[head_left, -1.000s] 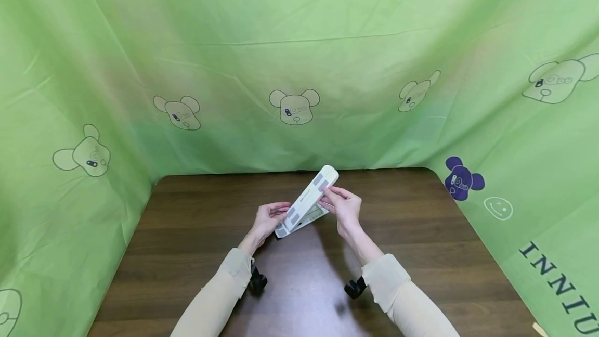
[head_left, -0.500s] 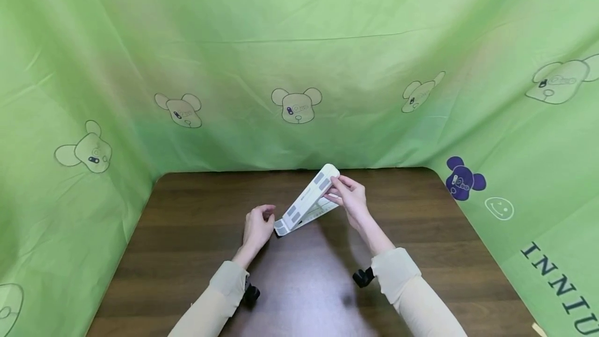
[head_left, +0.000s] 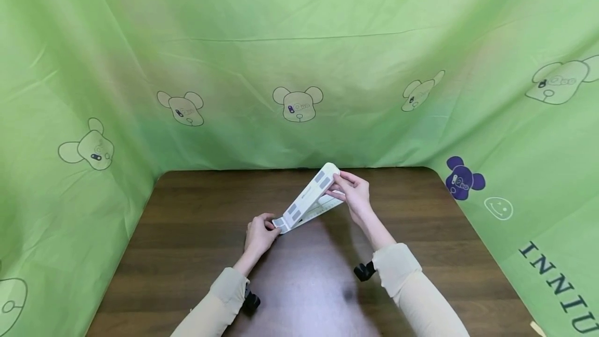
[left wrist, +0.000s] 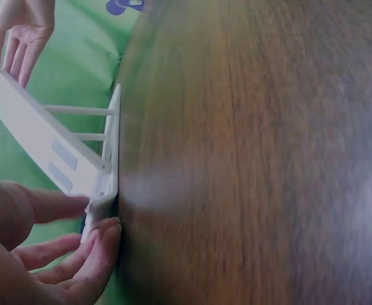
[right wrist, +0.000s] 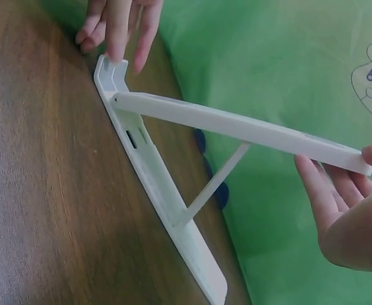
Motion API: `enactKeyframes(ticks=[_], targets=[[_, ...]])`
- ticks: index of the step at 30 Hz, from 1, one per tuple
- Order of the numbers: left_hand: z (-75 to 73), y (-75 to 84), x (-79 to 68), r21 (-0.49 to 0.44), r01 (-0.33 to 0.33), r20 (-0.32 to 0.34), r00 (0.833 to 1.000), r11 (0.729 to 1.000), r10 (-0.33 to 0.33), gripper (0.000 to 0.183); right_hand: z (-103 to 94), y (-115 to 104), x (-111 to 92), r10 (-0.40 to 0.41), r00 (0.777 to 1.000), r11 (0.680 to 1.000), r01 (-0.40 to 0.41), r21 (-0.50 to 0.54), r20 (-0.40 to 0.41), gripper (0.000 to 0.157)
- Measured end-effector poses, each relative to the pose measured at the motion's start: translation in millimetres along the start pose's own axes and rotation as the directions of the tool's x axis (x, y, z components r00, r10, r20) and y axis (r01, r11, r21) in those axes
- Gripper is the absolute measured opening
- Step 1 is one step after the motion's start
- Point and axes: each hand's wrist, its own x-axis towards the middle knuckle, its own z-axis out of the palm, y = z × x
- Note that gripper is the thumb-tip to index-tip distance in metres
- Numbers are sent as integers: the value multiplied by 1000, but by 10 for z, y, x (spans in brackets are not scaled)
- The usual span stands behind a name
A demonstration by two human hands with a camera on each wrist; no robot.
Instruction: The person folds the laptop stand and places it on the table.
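A white folding laptop stand (head_left: 309,196) with grey pads stands unfolded in a wedge near the table's back middle. Its upper plate (right wrist: 237,127) slants up from the hinge, and a thin strut (right wrist: 214,181) joins it to the base (right wrist: 154,178). My left hand (head_left: 259,233) pinches the low front end, thumb on one side and fingers on the other in the left wrist view. At the raised end, my right hand (head_left: 354,195) holds the upper plate between thumb and fingers, with fingertips under its edge in the right wrist view.
The brown wooden table (head_left: 196,254) ends against a green printed curtain (head_left: 299,61) at the back and sides. Black wrist-worn cameras hang below both sleeves. A small pale object (head_left: 538,328) shows at the lower right table edge.
My left hand came off the stand, drew back left, and now grips its front end. My right hand shifted right and up to the raised end. The stand opened slightly wider.
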Motion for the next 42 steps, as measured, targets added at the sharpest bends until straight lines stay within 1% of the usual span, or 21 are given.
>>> enactKeyframes(ticks=[1, 2, 4, 6, 8, 11, 16, 20, 25, 28, 31, 38, 42], targets=[[-9, 41, -16, -17, -4, 1, 1000, 1000, 4, 32, 1, 0, -3, 0, 1000, 1000, 0, 1, -2, 16], [-22, 90, -30, -37, 8, 4, 1000, 999, -7, 31, 4, -1, -8, -1, 1000, 1000, 1, 2, -5, 16], [-20, 148, -36, -73, 52, 8, 999, 996, -52, 30, 9, -1, -19, 2, 1000, 1000, -2, 4, -13, 14], [-35, 218, -42, -116, 117, 20, 993, 986, -116, 32, 9, -8, -38, 11, 1000, 1000, -11, 6, -18, 13], [-38, 263, -31, -144, 163, 14, 987, 976, -163, 34, 13, -14, -58, 18, 999, 1000, -18, 14, -33, 12], [-33, 284, -6, -160, 194, -9, 980, 968, -198, 35, 24, -32, -101, 29, 999, 999, -28, 29, -45, 11], [-29, 282, 37, -167, 211, -44, 974, 963, -221, 32, 48, -66, -178, 45, 998, 998, -43, 55, -34, 8], [-41, 279, 70, -169, 201, -57, 975, 965, -213, 30, 50, -70, -226, 47, 999, 996, -45, 77, -27, 3], [-47, 271, 136, -153, 186, -85, 976, 971, -200, 27, 59, -54, -279, 40, 998, 993, -34, 110, -52, 12], [-40, 255, 186, -121, 164, -114, 977, 979, -178, 25, 68, -45, -314, 37, 997, 991, -27, 133, -71, 13], [-32, 241, 230, -110, 153, -137, 976, 982, -167, 24, 78, -48, -351, 37, 996, 989, -25, 146, -78, 11], [-17, 235, 319, -113, 160, -160, 971, 981, -177, 23, 85, -59, -400, 23, 997, 992, -14, 123, -75, 5], [4, 225, 360, -124, 155, -177, 968, 980, -176, 23, 79, -49, -425, 24, 996, 994, -15, 112, -82, 9]])
